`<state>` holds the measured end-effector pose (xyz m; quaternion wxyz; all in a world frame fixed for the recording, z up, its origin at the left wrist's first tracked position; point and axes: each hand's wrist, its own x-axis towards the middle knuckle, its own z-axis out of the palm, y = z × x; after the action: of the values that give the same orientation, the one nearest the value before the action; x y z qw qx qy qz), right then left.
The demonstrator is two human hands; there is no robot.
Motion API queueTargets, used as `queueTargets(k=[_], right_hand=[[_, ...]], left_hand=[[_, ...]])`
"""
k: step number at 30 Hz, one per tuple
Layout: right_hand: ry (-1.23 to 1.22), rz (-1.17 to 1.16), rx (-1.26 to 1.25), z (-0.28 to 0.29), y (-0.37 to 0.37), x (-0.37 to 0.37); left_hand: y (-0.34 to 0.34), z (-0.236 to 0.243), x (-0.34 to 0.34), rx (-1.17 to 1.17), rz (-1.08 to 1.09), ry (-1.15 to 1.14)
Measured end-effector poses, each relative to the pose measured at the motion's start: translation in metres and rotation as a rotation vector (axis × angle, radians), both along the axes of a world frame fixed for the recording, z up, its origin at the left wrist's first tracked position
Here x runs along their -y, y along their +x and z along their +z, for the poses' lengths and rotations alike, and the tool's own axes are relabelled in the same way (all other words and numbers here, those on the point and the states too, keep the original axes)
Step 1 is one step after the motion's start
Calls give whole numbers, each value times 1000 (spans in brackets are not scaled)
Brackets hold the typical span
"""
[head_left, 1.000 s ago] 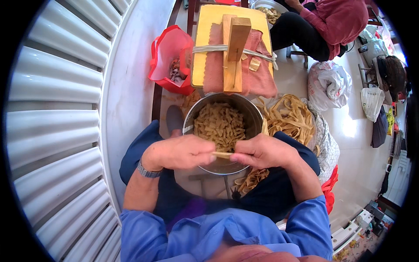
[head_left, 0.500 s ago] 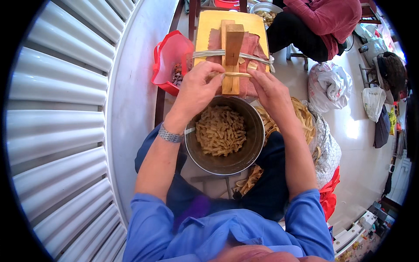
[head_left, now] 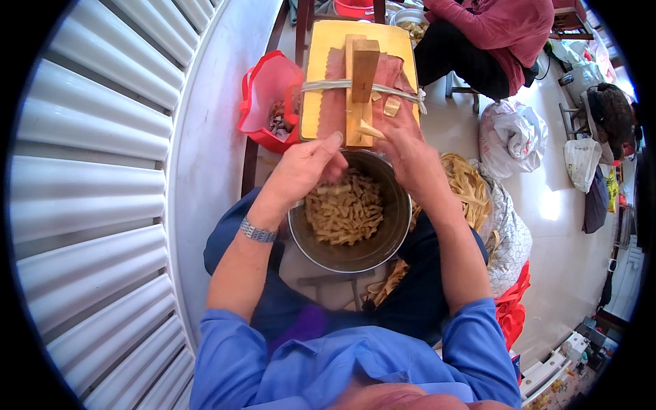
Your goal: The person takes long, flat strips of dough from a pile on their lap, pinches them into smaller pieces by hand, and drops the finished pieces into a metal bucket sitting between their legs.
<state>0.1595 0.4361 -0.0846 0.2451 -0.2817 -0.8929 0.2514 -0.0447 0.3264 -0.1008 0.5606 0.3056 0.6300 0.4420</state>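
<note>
My right hand (head_left: 411,162) pinches a short pale tan strip (head_left: 371,130) near the lower end of a wooden block with an upright post (head_left: 364,68). Over the left rim of the metal pot (head_left: 301,240), my left hand (head_left: 305,169) has its thumb apart from its blurred fingers, with nothing seen between them. Inside the pot lies a heap of short tan pieces (head_left: 345,215). White cord (head_left: 324,85) ties the block across a reddish cloth (head_left: 335,113) on a yellow board (head_left: 316,51). A loose tan piece (head_left: 391,106) rests on the cloth.
A red-rimmed container (head_left: 273,75) stands left of the board, beside a white ribbed radiator (head_left: 96,178). Long tan strips (head_left: 465,188) lie at the right by a patterned white bag (head_left: 509,239). A seated person (head_left: 492,34) and a white plastic bag (head_left: 512,137) are farther right.
Both hands have come down from the block toward the pot and drawn apart. The strip they spanned between them now shows only as a short end in my right hand.
</note>
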Motion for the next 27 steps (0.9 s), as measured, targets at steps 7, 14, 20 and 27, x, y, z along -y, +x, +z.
queueTargets(k=[7, 14, 20, 27], right_hand=[[276, 383, -166, 16, -10, 36], [241, 277, -220, 13, -4, 40], [-12, 401, -115, 22, 16, 24], [183, 431, -5, 10, 16, 31]], left_hand=[[43, -25, 14, 883, 64, 15], [59, 10, 15, 847, 162, 106], [51, 0, 12, 908, 81, 229], [51, -3, 14, 995, 106, 218]])
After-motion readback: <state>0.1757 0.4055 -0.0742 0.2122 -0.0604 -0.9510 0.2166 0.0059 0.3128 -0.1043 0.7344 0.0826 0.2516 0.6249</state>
